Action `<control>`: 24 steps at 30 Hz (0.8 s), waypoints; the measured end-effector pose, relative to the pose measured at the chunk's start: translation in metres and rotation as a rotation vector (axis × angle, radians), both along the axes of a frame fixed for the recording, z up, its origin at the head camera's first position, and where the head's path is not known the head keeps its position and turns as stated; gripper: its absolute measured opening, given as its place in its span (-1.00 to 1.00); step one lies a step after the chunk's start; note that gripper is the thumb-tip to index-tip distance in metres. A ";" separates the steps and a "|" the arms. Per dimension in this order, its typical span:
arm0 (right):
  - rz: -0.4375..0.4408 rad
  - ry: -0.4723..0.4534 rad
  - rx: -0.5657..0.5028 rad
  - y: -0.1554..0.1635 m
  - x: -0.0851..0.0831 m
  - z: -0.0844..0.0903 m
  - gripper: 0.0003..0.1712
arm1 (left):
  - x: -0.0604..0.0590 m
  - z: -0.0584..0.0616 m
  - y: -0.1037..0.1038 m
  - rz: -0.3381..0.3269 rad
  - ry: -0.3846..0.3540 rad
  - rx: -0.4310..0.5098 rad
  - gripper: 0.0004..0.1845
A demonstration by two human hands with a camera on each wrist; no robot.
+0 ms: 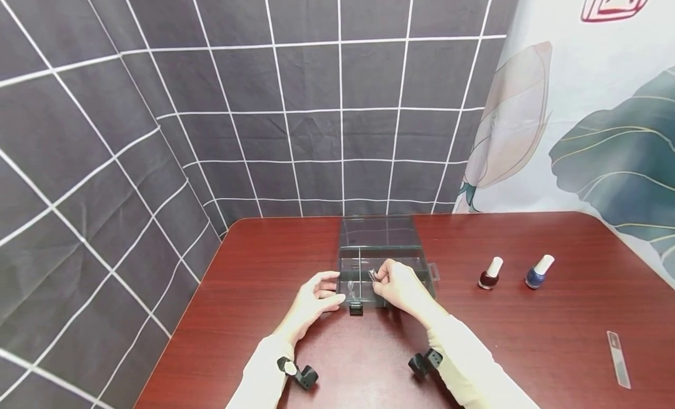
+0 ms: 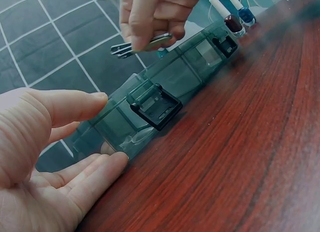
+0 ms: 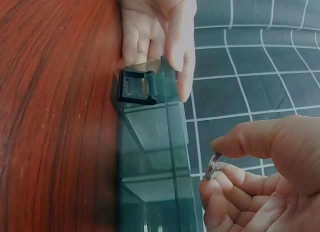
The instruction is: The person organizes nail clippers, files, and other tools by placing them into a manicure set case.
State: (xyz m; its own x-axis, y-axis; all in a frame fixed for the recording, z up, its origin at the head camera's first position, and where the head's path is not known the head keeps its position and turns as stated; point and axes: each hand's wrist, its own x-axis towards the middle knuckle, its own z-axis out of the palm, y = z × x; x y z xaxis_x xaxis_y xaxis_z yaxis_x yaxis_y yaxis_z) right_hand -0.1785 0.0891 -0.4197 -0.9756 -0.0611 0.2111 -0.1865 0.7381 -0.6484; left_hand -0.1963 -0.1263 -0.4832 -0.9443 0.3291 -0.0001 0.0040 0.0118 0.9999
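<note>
A tinted see-through plastic box (image 2: 172,75) with divided compartments sits on the table, its lid (image 1: 377,230) tipped back. My left hand (image 1: 311,300) holds the box's left end, thumb at the top edge and fingers low on the side, beside a black latch (image 2: 156,110). Over the compartments, my right hand (image 1: 401,286) pinches a silver nail clipper (image 2: 120,51) between thumb and fingers. In the right wrist view the nail clipper (image 3: 212,167) is raised above the box rim. A small clear item (image 1: 351,287) lies in the left front compartment.
Right of the box stand a dark red nail polish bottle (image 1: 489,275) and a blue nail polish bottle (image 1: 538,273), both white-capped. A flat, pale nail file (image 1: 618,359) lies near the right side of the reddish wooden table (image 1: 237,315). Gridded dark cloth (image 1: 311,133) hangs behind.
</note>
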 end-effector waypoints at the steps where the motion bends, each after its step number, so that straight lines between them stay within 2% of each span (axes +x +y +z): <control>1: -0.002 -0.002 -0.003 -0.001 -0.001 -0.001 -0.81 | 0.000 0.000 0.000 0.000 0.003 -0.001 -0.40; 7: -0.002 -0.006 -0.013 -0.006 -0.007 -0.006 -0.81 | 0.001 0.001 0.002 -0.001 0.021 -0.009 -0.41; 16: 0.011 0.022 0.026 -0.009 -0.010 -0.010 -0.77 | 0.000 0.000 0.002 -0.005 0.025 0.006 -0.41; 23: 0.024 -0.017 -0.030 -0.009 -0.007 -0.008 -0.77 | 0.012 0.026 0.001 -0.021 0.011 0.000 -0.41; 24: 0.022 -0.018 -0.037 -0.009 -0.007 -0.008 -0.77 | 0.012 0.026 0.001 -0.020 0.010 -0.003 -0.41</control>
State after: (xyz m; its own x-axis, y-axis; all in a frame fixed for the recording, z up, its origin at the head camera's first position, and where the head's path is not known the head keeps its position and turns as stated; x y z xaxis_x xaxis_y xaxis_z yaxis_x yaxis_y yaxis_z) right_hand -0.1857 0.0801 -0.4282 -0.9777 -0.0746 0.1962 -0.1903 0.7092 -0.6788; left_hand -0.1842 -0.1254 -0.4572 -0.9373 0.3483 0.0088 0.0147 0.0144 0.9998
